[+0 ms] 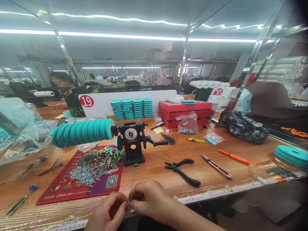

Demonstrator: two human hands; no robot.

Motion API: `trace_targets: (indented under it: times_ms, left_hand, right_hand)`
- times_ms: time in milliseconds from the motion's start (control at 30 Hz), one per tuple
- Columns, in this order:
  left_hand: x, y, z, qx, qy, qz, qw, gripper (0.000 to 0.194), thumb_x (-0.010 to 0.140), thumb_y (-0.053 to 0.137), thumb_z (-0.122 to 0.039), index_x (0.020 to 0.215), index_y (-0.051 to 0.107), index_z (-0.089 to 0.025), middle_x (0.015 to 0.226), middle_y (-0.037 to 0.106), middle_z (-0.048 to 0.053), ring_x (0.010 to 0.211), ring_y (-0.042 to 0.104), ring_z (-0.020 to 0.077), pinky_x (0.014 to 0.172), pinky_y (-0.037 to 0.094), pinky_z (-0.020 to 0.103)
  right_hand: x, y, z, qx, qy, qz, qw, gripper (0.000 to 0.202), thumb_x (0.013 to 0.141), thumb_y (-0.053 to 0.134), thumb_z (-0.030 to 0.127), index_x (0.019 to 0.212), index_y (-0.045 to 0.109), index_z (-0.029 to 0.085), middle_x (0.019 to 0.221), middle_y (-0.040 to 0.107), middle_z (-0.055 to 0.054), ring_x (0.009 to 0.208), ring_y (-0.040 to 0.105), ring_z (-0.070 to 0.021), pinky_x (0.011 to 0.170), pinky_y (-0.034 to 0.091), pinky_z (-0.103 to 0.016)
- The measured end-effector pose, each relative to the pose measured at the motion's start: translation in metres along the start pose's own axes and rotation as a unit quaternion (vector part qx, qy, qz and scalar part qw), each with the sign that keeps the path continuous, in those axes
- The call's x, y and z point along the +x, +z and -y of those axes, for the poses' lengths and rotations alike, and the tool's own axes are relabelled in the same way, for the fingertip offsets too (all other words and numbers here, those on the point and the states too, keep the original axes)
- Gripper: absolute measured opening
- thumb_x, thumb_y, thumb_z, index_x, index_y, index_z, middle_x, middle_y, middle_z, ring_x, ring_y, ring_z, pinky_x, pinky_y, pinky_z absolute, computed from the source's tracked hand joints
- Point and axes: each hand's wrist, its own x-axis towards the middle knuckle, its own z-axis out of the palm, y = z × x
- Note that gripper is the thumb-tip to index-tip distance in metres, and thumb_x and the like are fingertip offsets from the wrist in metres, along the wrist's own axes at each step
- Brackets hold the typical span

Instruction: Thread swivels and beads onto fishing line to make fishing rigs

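Observation:
At the table's front edge, my left hand (pixel 107 211) and my right hand (pixel 149 200) meet with fingertips pinched together. Between them runs a thin greenish line (pixel 132 183), which stretches up toward a small green bead and a metal piece (pixel 136 165) at the foot of a black hand-cranked winder (pixel 132 141). What sits right at the fingertips is too small to make out. Teal foam spools (pixel 81 132) are lined up on the winder's shaft. Left of the hands lies a red mat (pixel 96 189) with heaps of metal swivels, clear pieces and coloured beads (pixel 109 152).
Black pliers (pixel 179 168), pink-handled snips (pixel 218 166) and an orange tool (pixel 234 156) lie to the right. Stacked teal discs (pixel 132 109) and red boxes (pixel 185 112) stand behind. Wire bundles (pixel 22 199) lie at left. Another person (pixel 72 91) sits beyond the divider.

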Motion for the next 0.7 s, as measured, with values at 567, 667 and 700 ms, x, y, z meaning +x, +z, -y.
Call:
trace_targets:
  times_ms: [567, 667, 700]
  left_hand:
    - [0.003, 0.002, -0.010, -0.236, -0.133, 0.064, 0.960, 0.038, 0.059, 0.064, -0.054, 0.064, 0.055, -0.017, 0.043, 0.039, -0.009, 0.035, 0.027, 0.0047, 0.036, 0.023, 0.019]
    - [0.005, 0.001, -0.013, -0.257, -0.131, 0.070, 0.955, 0.037, 0.058, 0.065, -0.052, 0.065, 0.057, -0.017, 0.045, 0.046, -0.007, 0.038, 0.038, 0.0075, 0.042, 0.035, 0.021]
    - [0.005, 0.001, -0.013, -0.258, -0.131, 0.071, 0.955, 0.037, 0.058, 0.065, -0.052, 0.064, 0.057, -0.017, 0.046, 0.048, -0.006, 0.039, 0.042, 0.0085, 0.044, 0.038, 0.022]
  right_hand:
    - [-0.016, -0.013, 0.017, -0.125, -0.145, -0.008, 0.982, 0.027, 0.091, 0.030, 0.030, 0.099, 0.055, 0.025, 0.089, 0.061, 0.004, 0.073, 0.054, -0.0088, 0.056, 0.033, -0.016]
    - [-0.006, -0.012, 0.017, -0.077, -0.175, 0.002, 0.982, 0.023, 0.089, 0.036, 0.025, 0.097, 0.057, 0.022, 0.088, 0.062, 0.002, 0.074, 0.055, -0.0099, 0.059, 0.035, -0.016]
    - [-0.001, -0.010, 0.016, -0.074, -0.172, -0.005, 0.982, 0.022, 0.087, 0.038, 0.023, 0.093, 0.058, 0.020, 0.085, 0.062, 0.001, 0.072, 0.055, -0.0104, 0.058, 0.035, -0.017]
